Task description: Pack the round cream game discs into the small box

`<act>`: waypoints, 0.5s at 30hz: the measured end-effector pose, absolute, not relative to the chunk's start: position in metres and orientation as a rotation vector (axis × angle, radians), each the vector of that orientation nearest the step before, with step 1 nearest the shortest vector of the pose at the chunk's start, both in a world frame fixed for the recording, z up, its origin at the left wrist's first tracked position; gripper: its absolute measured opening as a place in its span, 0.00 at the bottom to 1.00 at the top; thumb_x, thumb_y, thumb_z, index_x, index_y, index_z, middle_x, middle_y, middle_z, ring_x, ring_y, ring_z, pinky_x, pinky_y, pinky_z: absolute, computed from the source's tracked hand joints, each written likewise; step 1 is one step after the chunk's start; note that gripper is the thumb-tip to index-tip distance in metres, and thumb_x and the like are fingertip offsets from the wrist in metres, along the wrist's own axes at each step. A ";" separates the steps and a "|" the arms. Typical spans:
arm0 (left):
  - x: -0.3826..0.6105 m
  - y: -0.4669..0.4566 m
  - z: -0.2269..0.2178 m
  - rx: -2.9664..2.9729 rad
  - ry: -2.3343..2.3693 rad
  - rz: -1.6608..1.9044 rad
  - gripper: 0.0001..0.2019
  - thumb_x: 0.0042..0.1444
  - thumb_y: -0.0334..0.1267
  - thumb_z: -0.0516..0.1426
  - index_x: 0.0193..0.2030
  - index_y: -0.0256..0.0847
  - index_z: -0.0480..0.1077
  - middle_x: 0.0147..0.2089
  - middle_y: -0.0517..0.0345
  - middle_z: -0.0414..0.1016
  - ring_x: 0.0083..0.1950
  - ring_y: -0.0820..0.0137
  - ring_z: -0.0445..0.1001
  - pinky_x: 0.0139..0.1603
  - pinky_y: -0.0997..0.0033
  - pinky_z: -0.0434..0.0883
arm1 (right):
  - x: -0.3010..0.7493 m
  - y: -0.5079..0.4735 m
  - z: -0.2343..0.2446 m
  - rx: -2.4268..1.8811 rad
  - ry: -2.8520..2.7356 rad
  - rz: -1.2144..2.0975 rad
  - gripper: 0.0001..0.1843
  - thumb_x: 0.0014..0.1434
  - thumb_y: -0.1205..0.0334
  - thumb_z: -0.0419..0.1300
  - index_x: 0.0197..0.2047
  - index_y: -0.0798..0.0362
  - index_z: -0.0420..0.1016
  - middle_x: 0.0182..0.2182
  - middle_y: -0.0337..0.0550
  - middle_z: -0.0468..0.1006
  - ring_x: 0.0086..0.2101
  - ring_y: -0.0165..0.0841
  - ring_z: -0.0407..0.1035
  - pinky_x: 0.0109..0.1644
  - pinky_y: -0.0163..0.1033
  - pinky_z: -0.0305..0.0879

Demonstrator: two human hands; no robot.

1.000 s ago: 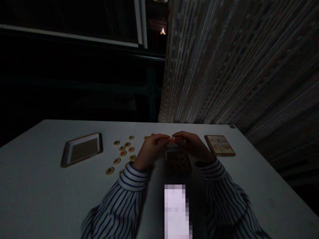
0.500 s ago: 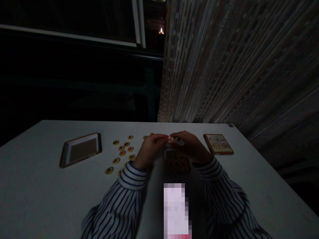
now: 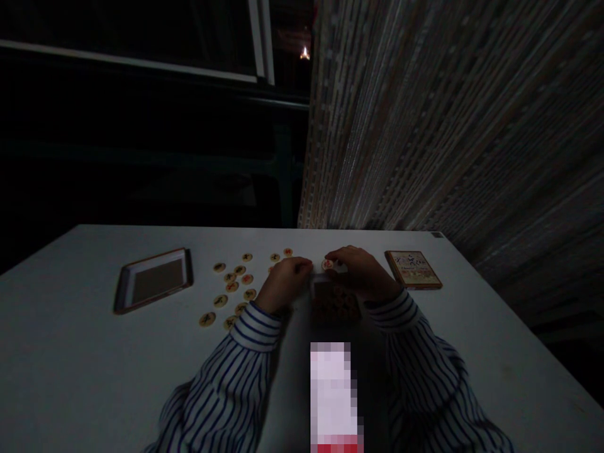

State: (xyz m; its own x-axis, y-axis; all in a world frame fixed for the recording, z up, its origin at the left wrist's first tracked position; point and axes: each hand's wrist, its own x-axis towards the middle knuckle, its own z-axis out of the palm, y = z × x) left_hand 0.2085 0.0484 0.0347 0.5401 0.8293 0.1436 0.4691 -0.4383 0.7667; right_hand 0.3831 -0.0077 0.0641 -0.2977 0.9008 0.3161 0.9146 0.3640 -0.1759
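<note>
One disc (image 3: 327, 265) in right hand (image 3: 361, 274); markings unreadable.

Room is lying very dark. A white table (image 3: 70, 352) is stretching across the foreground, catching faint light. A stringy curtain (image 3: 448, 126) is hanging at right. A pale window frame (image 3: 262, 41) is crossing the blackness; a small light (image 3: 304, 54) is glowing beyond.
</note>
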 end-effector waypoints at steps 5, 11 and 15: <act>0.211 0.047 0.022 2.338 1.184 0.386 0.13 0.53 0.37 0.47 0.34 0.36 0.72 0.33 0.49 0.75 0.35 0.68 0.71 0.35 0.72 0.63 | 0.391 -0.006 0.061 -1.666 -2.308 -0.005 0.15 0.52 0.60 0.55 0.43 0.55 0.69 0.38 0.45 0.74 0.38 0.33 0.65 0.41 0.36 0.58; 0.217 0.044 0.018 2.430 1.133 0.297 0.11 0.52 0.34 0.48 0.35 0.36 0.70 0.35 0.49 0.74 0.37 0.67 0.71 0.36 0.71 0.63 | 0.394 -0.007 0.056 -1.808 -2.390 0.054 0.14 0.56 0.59 0.50 0.43 0.53 0.68 0.35 0.45 0.75 0.36 0.31 0.67 0.37 0.34 0.57; 0.216 0.045 0.016 2.394 1.112 0.291 0.10 0.50 0.32 0.49 0.36 0.37 0.71 0.35 0.50 0.74 0.39 0.67 0.71 0.39 0.71 0.63 | 0.391 -0.006 0.052 -1.879 -2.498 0.034 0.15 0.57 0.58 0.47 0.43 0.51 0.69 0.34 0.45 0.75 0.35 0.32 0.68 0.35 0.34 0.57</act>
State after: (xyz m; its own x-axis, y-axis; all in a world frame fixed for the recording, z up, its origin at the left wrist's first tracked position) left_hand 0.2161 0.0452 0.0158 0.6473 0.7622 -0.0096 0.6599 -0.5541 0.5074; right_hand 0.3913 -0.0064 0.0521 -0.2775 0.9607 -0.0004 0.9604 0.2774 -0.0266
